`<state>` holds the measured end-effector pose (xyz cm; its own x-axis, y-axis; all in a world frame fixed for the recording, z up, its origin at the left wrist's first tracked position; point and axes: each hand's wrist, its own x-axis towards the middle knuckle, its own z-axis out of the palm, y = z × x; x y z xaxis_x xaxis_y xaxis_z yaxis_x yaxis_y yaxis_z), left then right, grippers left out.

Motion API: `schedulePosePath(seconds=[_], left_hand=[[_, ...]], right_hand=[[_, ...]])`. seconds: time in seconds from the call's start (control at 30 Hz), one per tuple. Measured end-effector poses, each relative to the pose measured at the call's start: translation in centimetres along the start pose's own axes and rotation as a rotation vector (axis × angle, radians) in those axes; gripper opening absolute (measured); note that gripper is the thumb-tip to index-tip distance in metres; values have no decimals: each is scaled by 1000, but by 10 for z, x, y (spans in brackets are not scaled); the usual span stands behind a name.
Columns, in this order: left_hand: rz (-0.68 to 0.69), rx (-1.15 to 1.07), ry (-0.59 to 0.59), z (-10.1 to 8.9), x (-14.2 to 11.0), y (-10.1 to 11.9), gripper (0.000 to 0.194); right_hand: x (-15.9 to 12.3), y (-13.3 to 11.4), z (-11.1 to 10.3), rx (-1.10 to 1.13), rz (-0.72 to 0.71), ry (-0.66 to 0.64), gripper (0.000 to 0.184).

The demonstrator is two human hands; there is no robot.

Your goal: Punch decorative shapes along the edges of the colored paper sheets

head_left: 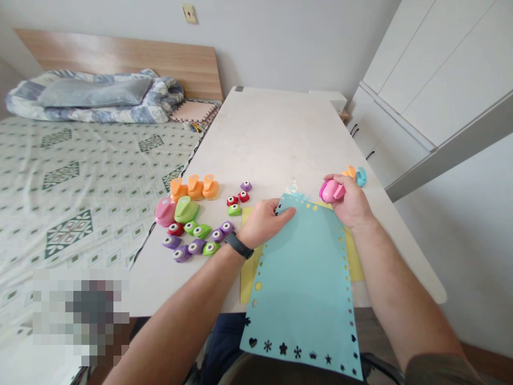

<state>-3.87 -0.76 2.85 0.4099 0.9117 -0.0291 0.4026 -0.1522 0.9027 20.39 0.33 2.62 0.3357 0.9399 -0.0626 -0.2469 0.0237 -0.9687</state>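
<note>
A light blue sheet of paper (304, 278) with shapes punched along its edges is pinched at its upper left by my left hand (266, 222), thumb on top. Its lower end hangs past the table's near edge. In my right hand (352, 202) is a pink craft punch (332, 191), held just above the sheet's upper right corner. Under the blue sheet lies a yellow sheet (248, 275), showing at both sides. Small blue and white paper cutouts (295, 191) are scattered beyond the top edge.
On the white table (276, 133), orange punches (194, 187), a green punch (186, 209) and several small purple punches (196, 246) stand left. A blue punch (361, 176) sits beyond my right hand. A bed (116, 160) adjoins the left side; white cabinets (401, 107) stand right.
</note>
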Motion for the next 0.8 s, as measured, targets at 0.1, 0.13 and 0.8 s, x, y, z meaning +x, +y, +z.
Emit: schedulePosePath(seconds=[0.1,0.13,0.8], left_hand=[[4,-41,-2,0,-1,1,40],[6,-51,-3,0,-1,2,39],[23,-107,6,0,0,-3,38]], right_hand=[[2,6,-5,-123,-87,-23,20],[4,8,-7,-182,-111,-11,22],[-7,7,-6,-694,-242,-24,24]])
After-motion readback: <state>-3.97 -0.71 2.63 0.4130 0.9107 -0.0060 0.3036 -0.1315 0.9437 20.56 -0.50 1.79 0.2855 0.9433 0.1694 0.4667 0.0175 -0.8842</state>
